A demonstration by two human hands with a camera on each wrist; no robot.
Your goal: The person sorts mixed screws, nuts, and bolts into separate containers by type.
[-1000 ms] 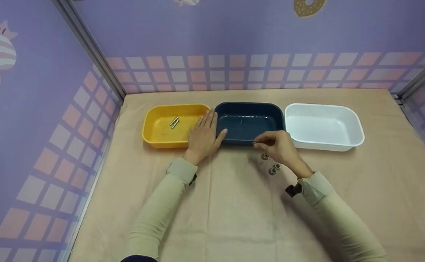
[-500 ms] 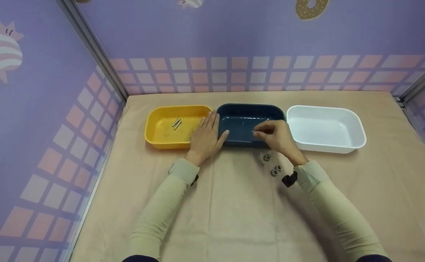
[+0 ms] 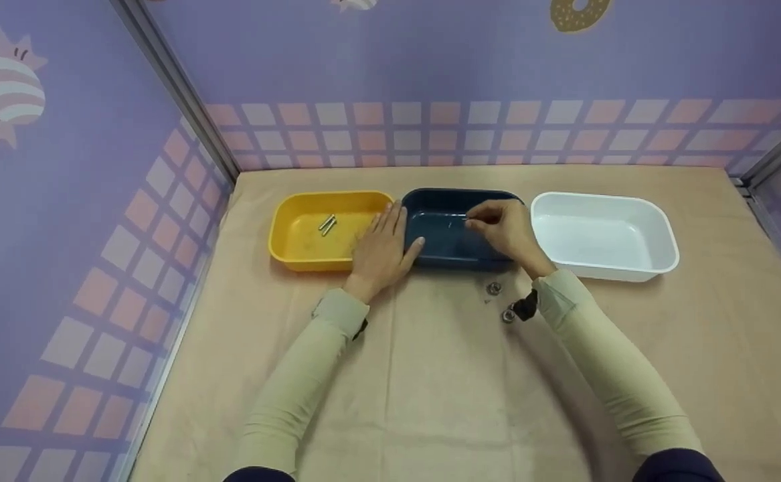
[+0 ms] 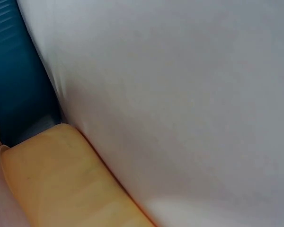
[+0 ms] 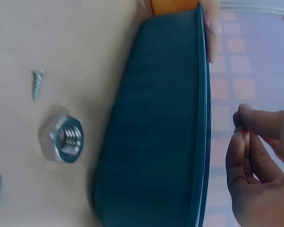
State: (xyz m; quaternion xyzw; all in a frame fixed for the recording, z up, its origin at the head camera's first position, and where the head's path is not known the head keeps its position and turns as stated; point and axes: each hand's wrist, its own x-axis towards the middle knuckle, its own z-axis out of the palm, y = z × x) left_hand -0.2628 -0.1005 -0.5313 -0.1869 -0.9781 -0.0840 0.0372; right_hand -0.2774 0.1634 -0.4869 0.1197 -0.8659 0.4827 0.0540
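My left hand (image 3: 380, 251) lies flat with straight fingers where the yellow bin (image 3: 283, 262) and the dark blue bin (image 3: 460, 258) meet. Over the right part of the blue bin, my right hand (image 3: 507, 227) pinches a tiny, thin, screw-like metal piece between thumb and fingertips. In the right wrist view the pinched fingers (image 5: 260, 123) stand above the bin's rim and mostly hide the piece. A small light sliver (image 3: 450, 225) shows on the blue bin's floor. Two silvery screws (image 3: 327, 225) lie in the yellow bin.
A white bin (image 3: 604, 234) stands right of the blue one. On the cloth in front lie a nut (image 3: 494, 288), another nut (image 3: 508, 314) partly by the right wrist, and a small screw (image 5: 37, 84). Patterned walls (image 3: 444, 60) enclose the back and sides.
My right hand has moved forward from the blue bin's front rim to over its inside, still pinching. My left hand has stayed in place; the view has shifted slightly.
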